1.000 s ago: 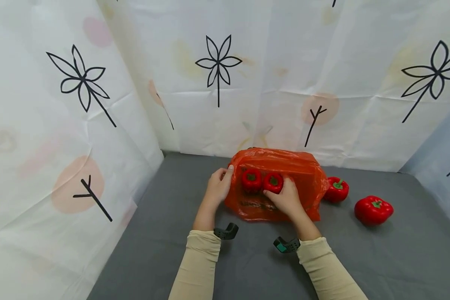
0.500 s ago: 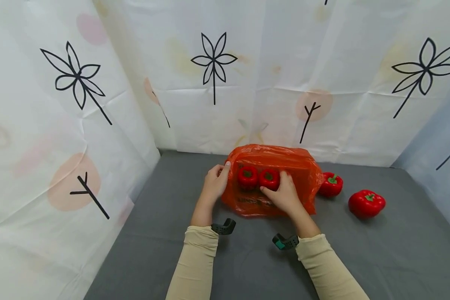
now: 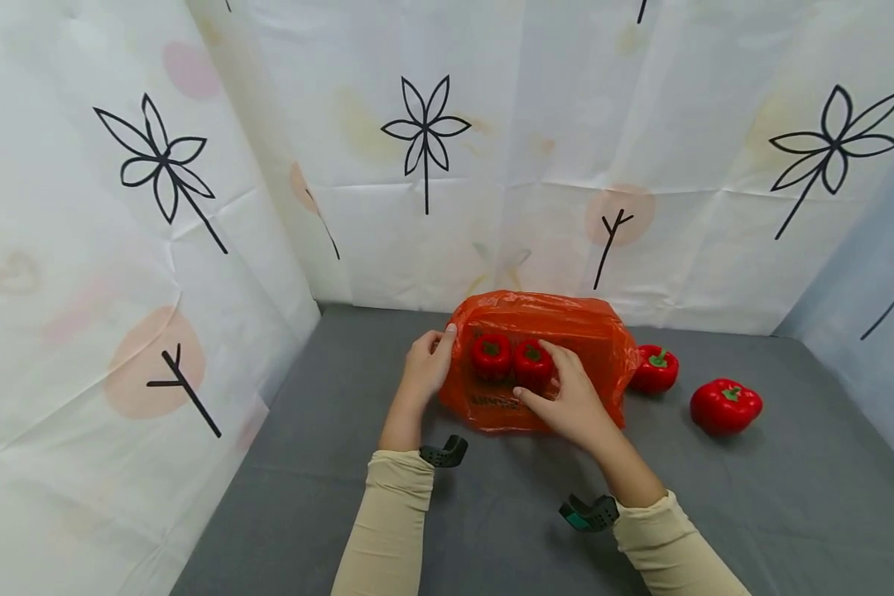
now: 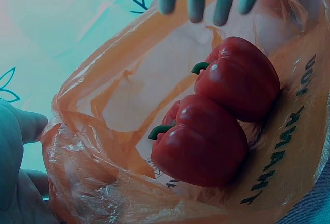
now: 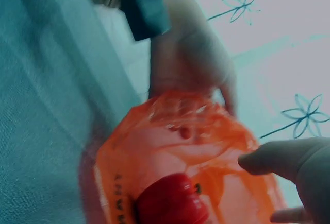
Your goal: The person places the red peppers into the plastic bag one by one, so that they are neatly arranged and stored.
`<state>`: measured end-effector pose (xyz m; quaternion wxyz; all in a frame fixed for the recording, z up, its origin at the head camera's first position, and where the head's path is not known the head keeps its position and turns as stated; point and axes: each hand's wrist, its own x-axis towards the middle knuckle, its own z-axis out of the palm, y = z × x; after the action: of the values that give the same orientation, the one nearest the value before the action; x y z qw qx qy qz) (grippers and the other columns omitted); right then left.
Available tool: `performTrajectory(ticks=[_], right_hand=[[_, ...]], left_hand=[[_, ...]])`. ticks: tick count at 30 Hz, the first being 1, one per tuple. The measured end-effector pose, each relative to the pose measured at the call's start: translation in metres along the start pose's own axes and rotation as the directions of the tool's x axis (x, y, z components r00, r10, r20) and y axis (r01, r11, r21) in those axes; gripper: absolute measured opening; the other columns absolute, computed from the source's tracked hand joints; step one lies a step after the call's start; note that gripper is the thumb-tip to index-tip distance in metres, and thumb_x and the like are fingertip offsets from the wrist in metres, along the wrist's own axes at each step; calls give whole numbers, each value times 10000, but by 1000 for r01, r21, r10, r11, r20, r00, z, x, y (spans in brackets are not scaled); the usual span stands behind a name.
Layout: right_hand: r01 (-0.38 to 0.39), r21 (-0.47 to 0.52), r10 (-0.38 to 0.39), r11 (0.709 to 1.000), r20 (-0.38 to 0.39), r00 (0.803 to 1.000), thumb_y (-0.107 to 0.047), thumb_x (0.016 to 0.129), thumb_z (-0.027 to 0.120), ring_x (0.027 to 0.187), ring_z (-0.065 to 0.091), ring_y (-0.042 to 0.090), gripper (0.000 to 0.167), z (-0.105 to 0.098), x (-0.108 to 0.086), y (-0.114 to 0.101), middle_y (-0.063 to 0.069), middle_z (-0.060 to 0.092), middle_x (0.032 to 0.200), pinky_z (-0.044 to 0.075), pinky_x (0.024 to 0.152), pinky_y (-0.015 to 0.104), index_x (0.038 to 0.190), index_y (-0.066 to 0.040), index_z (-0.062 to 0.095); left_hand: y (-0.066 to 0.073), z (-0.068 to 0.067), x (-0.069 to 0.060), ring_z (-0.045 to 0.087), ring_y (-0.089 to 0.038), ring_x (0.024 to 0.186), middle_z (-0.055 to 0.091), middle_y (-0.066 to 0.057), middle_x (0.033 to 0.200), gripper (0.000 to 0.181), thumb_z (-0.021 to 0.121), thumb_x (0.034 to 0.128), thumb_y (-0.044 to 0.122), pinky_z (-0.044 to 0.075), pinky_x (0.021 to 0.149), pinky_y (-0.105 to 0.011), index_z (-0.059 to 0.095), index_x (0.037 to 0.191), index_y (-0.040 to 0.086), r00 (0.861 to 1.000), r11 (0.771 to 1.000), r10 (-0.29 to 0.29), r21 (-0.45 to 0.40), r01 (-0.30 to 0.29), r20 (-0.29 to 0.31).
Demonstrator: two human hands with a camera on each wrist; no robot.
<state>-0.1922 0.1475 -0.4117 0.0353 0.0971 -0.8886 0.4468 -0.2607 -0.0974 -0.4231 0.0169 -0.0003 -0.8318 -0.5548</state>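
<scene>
Nearby, two bell peppers [image 3: 726, 407] right of orange plastic bag [image 3: 596, 352], shiny red pair [image 4: 203, 144] inside, left hand [image 3: 426, 364] pinching edge, right hand [image 3: 572, 406] spread, empty

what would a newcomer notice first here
Probably the shiny orange bag on the grey table, with two red peppers side by side inside it. Two more peppers sit on the table to the bag's right. The left grip holds the bag's left edge; the right grip is spread by the peppers inside.

Orange bag [image 3: 596, 352], blk print [image 3: 495, 402], red peppers [image 3: 724, 410], grn stems [image 3: 660, 358], gry table [image 3: 328, 389], wht blk-flowered backdrop [image 3: 521, 165]
</scene>
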Motion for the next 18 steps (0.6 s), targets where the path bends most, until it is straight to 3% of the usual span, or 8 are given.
performTrajectory(ticks=[4,6,10,12,14,18], right_hand=[[80,87,-81,993,12,997,-280,959,812,1461,480,439,749,-13,-13,-6,165,411,1611,495,1107,576,1581,-91,440],[139,115,-140,984,-3,990,-231,969,803,1430,527,377,672,-23,-20,-8,137,458,1576,527,1099,482,1548,-110,485],[278,162,-269,947,-80,960,-53,966,770,1339,606,172,586,-45,-28,-9,95,535,1494,537,1045,229,1503,-103,538],[333,188,-312,924,-133,941,41,952,744,1300,619,103,577,-58,-31,-8,43,562,1463,520,1018,159,1486,-63,552],[367,207,-332,907,-187,925,112,937,715,1269,636,85,567,-70,-33,-8,21,587,1436,526,993,143,1467,-23,565],[364,227,-302,903,-264,916,156,942,675,1197,681,54,539,-94,-37,-5,-45,659,1367,553,924,137,1454,29,567]], left_hand=[[0,1,0,632,-284,966,674,-106,1053,533,470,1088,575,520,898,-472,705,1171,104,1000,1000,2,7,-2,-5],[0,1,0,634,-284,964,676,-109,1052,541,467,1089,576,524,898,-475,705,1174,98,1000,1000,7,8,-7,-1],[0,2,1,636,-290,970,678,-112,1059,538,475,1088,570,527,909,-479,706,1186,95,1000,1000,7,-2,-7,-2],[0,1,1,636,-284,970,677,-109,1060,533,477,1089,567,526,909,-473,705,1191,96,1000,1000,5,-3,-5,-5],[-1,1,1,635,-282,970,675,-107,1061,531,478,1089,565,526,910,-470,704,1193,96,1000,1000,3,-3,-3,-6],[-2,1,1,633,-275,958,674,-110,1051,538,476,1090,566,524,894,-455,705,1183,89,1000,1000,4,-5,-4,-9]])
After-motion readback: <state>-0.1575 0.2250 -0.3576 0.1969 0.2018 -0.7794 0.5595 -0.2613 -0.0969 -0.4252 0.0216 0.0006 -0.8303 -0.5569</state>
